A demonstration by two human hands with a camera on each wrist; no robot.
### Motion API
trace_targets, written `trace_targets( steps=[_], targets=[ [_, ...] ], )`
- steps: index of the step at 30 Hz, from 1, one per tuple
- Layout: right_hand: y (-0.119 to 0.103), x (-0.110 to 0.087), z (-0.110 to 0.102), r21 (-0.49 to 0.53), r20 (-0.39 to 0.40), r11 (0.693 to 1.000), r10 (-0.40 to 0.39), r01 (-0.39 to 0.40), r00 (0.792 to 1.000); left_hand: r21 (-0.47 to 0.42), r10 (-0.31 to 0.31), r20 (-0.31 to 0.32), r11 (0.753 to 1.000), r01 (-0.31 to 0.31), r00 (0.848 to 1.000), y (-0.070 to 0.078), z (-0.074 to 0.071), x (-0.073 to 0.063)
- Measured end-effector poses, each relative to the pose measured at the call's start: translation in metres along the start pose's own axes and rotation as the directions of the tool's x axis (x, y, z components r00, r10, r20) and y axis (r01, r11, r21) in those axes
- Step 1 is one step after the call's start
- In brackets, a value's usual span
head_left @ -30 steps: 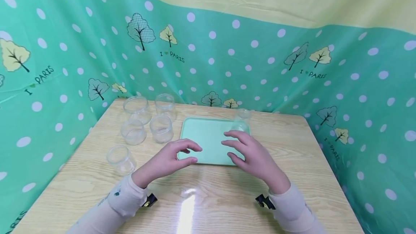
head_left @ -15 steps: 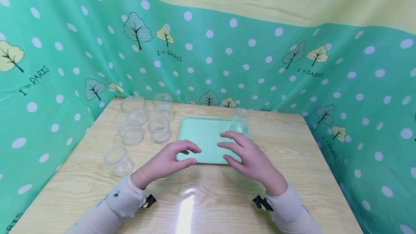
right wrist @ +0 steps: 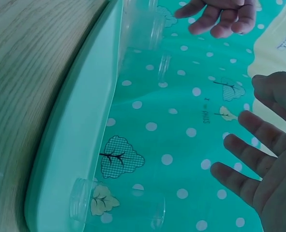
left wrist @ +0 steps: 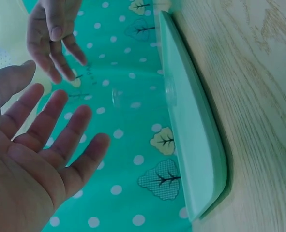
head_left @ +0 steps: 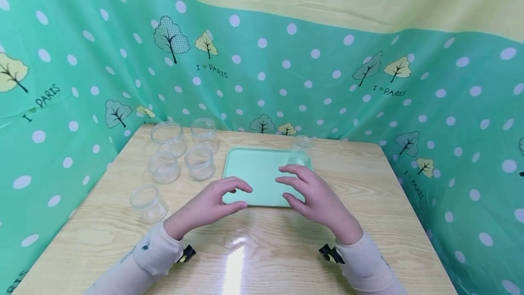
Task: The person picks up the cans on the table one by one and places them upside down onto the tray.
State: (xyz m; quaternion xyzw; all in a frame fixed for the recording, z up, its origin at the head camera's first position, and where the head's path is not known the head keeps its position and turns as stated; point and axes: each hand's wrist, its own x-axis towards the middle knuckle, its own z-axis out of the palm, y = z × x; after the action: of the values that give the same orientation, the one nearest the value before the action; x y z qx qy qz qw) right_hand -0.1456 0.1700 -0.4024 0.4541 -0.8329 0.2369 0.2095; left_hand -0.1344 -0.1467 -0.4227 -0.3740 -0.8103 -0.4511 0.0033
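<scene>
One clear jar at the tray's far right corner, nearer the right hand

The jar is seen standing upright on the green tray, its long axis vertical. From the right hand it lies just beyond the fingertips, toward the tray's far edge; from the left hand, held near the tray's near left corner, it is separated by most of the tray. By that relation, any grip on the jar would be judged better placed for the right hand. Five other clear vessels are set on the tabletop between its left edge and the tray, the foremost just beside the left forearm.

By both wrist views, the fingers of each hand are shown spread and loosely bent, with nothing held. Height is poorly told in the head view, where the hands overlap the tray; in the wrist views they are seen raised above it, apart from tray and jar.
</scene>
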Motion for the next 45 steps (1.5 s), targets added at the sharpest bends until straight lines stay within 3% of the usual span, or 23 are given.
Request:
trace_targets(
  steps=[8,14,21,29,34,45],
  targets=[
    [0.003,-0.002,-0.001,-0.019,-0.005,1.000,0.001,-0.001,1.000,0.049,-0.030,0.006,0.998,0.030,1.000,0.003,-0.007,0.001],
    [0.001,-0.002,-0.001,-0.033,0.018,0.999,0.029,-0.028,0.999,0.173,-0.051,-0.033,0.983,0.056,0.998,0.003,-0.019,-0.013],
    [0.003,-0.003,-0.001,-0.025,0.030,0.998,0.065,-0.064,0.997,0.264,-0.110,-0.018,0.958,0.111,0.994,0.000,-0.037,-0.028],
    [0.006,-0.005,-0.002,-0.020,0.035,0.996,0.083,-0.083,0.996,0.395,-0.176,-0.022,0.903,0.170,0.984,0.001,-0.061,-0.040],
    [0.008,-0.008,-0.002,-0.024,0.047,0.995,0.102,-0.101,0.994,0.458,-0.188,-0.015,0.872,0.174,0.982,0.000,-0.073,-0.041],
    [0.008,-0.007,-0.003,-0.020,0.048,0.994,0.104,-0.103,0.993,0.599,-0.297,-0.019,0.761,0.248,0.955,0.001,-0.103,-0.056]
  ],
)
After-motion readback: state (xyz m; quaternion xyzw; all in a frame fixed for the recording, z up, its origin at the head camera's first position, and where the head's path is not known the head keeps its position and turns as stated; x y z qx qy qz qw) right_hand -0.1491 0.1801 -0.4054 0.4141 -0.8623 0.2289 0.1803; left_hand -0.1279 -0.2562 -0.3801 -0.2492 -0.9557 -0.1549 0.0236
